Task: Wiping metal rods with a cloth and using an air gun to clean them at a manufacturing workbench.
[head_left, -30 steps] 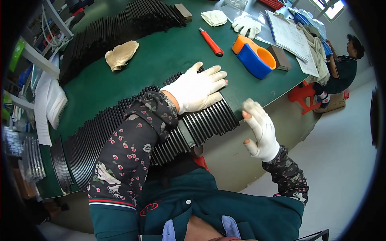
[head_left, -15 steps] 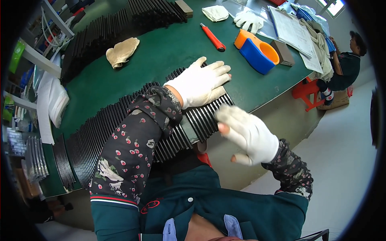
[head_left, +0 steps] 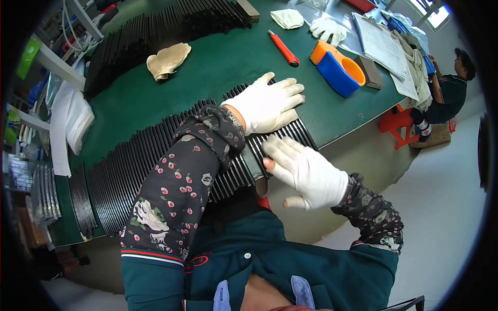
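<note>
My left hand point(head_left: 267, 106), in a white glove with some bare fingertips, lies over the far part of a row of thin black rods point(head_left: 282, 142). Its fingers are stretched and apart. A beige edge point(head_left: 289, 118) shows beside its palm; I cannot make out what it belongs to. My right hand point(head_left: 311, 176), gloved the same way, is open, with its fingertips at the near part of these rods. Whether they touch is hard to tell. More black rods point(head_left: 140, 160) lie side by side to the left, partly hidden by my left sleeve.
On the green table point(head_left: 124, 109) lie a red cutter knife point(head_left: 284, 48), a blue-and-orange tape dispenser point(head_left: 340, 70), a beige glove point(head_left: 168, 59) and white gloves point(head_left: 329, 31). A rod pile point(head_left: 171, 28) fills the far left. Papers point(head_left: 381, 44) lie far right; a person point(head_left: 448, 96) sits beyond.
My right hand has moved left, closer to the rods under my left hand. The left hand stays on the rods with little change. The whole view has shifted slightly.
</note>
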`<action>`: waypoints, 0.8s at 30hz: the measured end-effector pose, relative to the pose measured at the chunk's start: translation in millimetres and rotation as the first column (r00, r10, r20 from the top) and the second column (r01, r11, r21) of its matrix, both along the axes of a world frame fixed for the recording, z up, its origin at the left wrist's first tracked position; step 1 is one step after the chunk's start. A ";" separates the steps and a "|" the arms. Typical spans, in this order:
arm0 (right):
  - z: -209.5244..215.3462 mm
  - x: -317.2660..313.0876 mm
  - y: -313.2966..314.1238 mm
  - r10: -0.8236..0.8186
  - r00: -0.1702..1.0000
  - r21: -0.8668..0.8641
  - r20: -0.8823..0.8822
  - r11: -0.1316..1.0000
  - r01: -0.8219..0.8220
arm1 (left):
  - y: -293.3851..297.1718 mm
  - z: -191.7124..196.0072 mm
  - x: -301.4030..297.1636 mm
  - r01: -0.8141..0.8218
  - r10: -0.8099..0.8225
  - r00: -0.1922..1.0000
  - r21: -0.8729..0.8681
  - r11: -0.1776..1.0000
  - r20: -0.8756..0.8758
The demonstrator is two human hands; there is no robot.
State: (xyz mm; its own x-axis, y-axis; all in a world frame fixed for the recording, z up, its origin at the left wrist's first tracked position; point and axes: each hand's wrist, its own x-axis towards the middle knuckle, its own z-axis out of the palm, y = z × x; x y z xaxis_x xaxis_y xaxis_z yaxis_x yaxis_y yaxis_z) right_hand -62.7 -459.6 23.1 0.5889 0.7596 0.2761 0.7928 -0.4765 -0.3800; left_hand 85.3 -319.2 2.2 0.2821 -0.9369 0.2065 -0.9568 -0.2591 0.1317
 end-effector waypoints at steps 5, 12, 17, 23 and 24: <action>6.0 -32.9 -5.8 0.296 0.950 -0.063 -0.097 0.951 -0.303 | -5.1 7.6 -1.8 -0.013 0.014 1.000 0.067 0.998 -0.012; -3.9 -6.5 0.5 0.060 0.998 0.015 -0.015 0.998 -0.060 | -7.4 -5.3 1.1 0.005 -0.005 1.000 -0.018 1.000 0.005; -2.8 -44.8 -12.8 0.401 0.534 0.668 -0.744 0.449 0.594 | -1.9 -4.0 -0.9 -0.015 0.016 0.999 -0.035 0.999 0.042; -6.4 -37.2 -2.3 0.680 0.411 0.489 -0.607 -0.087 0.868 | 27.6 19.3 -7.7 -0.002 0.013 0.993 -0.090 0.996 0.119; -3.6 -36.3 -0.5 0.690 0.401 0.487 -0.603 -0.080 0.870 | 40.1 25.0 -11.0 -0.012 0.022 0.991 -0.077 0.997 0.129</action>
State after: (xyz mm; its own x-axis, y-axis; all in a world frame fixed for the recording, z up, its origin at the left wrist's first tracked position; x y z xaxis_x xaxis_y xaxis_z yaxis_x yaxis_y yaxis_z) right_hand -99.0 -460.1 19.5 0.9761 0.1469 -0.1601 -0.2062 0.8586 -0.4694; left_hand 74.3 -279.1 27.2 0.2643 -0.9123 0.3128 -0.9626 -0.2697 0.0267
